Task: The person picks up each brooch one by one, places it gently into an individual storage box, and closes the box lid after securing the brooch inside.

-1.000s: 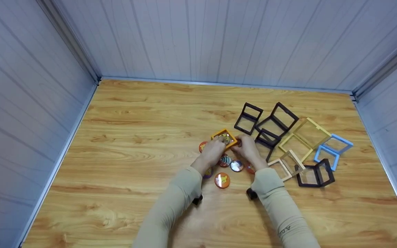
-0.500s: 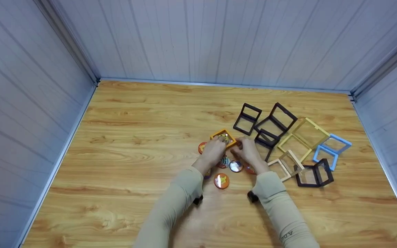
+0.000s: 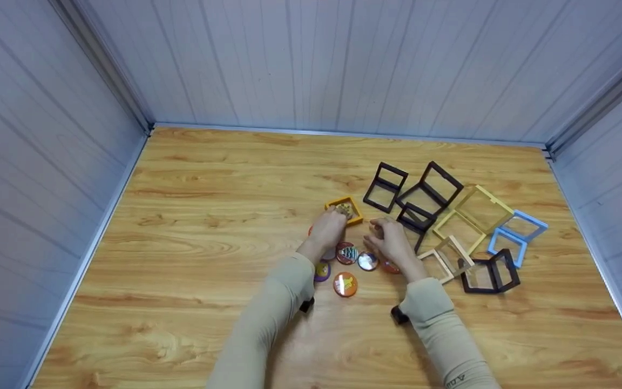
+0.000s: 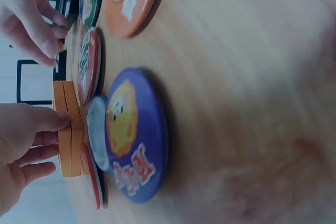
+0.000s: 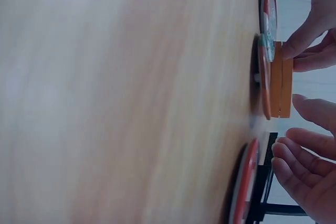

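Head view puts the orange case point(image 3: 355, 220) just beyond a cluster of round badges point(image 3: 345, 284) on the counter point(image 3: 197, 243), nearly square in outline, so no long axis stands out, with a yellowish piece point(image 3: 345, 209) inside. The relation that seems to matter is the case between two unequal reaches: the left hand point(image 3: 326, 229) is nearer, pinching its near left part, while the right hand point(image 3: 391, 243) hangs a little to its right, fingers loosely bent and apart, holding nothing. Past that hand stand the opened frames, a small dark frame point(image 3: 380, 194) nearest the case. The left wrist view adds what the head view hides: a seam along the case's side wall, two halves lying flush, and the left thumb set on that wall. In the right wrist view the right fingertips nearly meet the case; only from above is the gap clear. Whether the case rests fully on the counter I cannot tell.
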`<state>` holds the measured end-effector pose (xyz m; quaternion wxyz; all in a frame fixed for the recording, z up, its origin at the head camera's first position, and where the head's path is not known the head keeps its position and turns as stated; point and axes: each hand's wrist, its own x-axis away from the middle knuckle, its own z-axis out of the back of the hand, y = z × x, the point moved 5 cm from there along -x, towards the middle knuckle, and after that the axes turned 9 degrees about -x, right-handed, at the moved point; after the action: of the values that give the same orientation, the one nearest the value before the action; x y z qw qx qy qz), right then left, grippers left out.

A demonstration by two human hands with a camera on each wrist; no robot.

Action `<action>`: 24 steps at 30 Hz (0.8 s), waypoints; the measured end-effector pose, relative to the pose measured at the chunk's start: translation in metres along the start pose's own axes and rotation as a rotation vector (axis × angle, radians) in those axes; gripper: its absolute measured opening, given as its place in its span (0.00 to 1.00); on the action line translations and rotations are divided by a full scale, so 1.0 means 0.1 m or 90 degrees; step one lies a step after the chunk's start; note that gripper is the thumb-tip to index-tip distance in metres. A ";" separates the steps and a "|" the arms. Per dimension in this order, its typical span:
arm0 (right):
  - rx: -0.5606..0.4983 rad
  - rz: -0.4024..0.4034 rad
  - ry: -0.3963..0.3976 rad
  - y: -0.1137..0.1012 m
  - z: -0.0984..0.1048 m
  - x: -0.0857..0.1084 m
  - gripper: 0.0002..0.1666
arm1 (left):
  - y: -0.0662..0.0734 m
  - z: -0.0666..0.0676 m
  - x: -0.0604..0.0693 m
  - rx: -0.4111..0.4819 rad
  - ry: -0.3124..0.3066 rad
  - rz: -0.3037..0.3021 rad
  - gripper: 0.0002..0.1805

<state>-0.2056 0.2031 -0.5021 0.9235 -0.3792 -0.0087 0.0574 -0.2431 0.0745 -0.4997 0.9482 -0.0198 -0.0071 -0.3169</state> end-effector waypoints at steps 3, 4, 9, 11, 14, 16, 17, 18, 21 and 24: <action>0.001 0.013 0.015 -0.04 0.04 0.04 0.21 | -0.06 -0.01 -0.02 0.016 -0.002 0.013 0.06; 0.004 0.020 0.021 -0.06 0.05 0.05 0.21 | -0.09 -0.01 -0.03 0.019 0.000 0.015 0.07; 0.009 0.057 0.063 -0.16 0.17 0.09 0.21 | -0.23 0.02 -0.02 0.012 0.045 0.038 0.09; 0.010 0.075 0.079 -0.20 0.22 0.11 0.21 | -0.28 0.02 -0.01 0.014 0.048 0.050 0.11; 0.016 0.102 0.100 -0.26 0.29 0.13 0.21 | -0.37 0.00 -0.01 0.035 0.016 0.064 0.12; 0.015 0.128 0.117 -0.30 0.33 0.15 0.21 | -0.42 -0.01 -0.01 0.055 -0.009 0.075 0.11; 0.018 0.140 0.126 -0.31 0.36 0.16 0.20 | -0.45 -0.02 -0.01 0.061 -0.016 0.079 0.10; 0.019 0.149 0.134 -0.33 0.39 0.17 0.20 | -0.48 -0.02 -0.01 0.066 -0.022 0.083 0.08; 0.023 0.167 0.152 -0.36 0.47 0.22 0.20 | -0.55 -0.02 -0.01 0.077 -0.023 0.093 0.06; 0.030 0.177 0.162 -0.37 0.56 0.26 0.19 | -0.62 -0.01 0.00 0.086 -0.008 0.103 0.07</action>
<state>-0.1793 0.2188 -0.4367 0.9091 -0.3588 0.1618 0.1364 -0.2797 0.0250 -0.4992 0.9698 0.0416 -0.0329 -0.2382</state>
